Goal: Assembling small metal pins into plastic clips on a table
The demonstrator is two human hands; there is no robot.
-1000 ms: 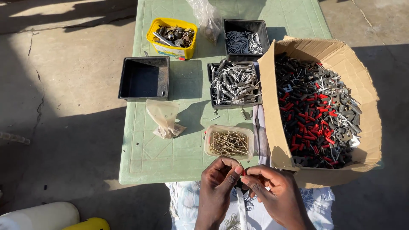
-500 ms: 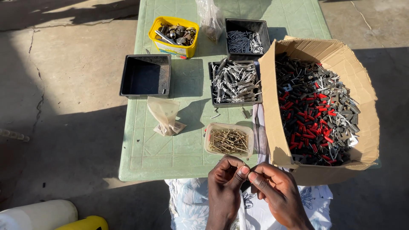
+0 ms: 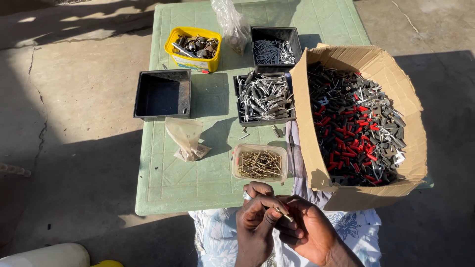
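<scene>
My left hand and my right hand meet over my lap, just below the near edge of the green table. Between the fingertips of both hands is a small metal pin or screw, pinched with another small part that the fingers mostly hide. Right above my hands stands a clear tub of brass-coloured screws. A large cardboard box full of black, red and metal pieces lies at the right.
A black tray of grey metal parts sits mid-table, another black tray of small nails behind it, a yellow tub of hardware, an empty black tray, a crumpled small bag, a clear plastic bag. Concrete ground lies around.
My hands have stayed together over my lap, the fingers shifting around the small pin. The view has drifted slightly; nothing on the table has moved.
</scene>
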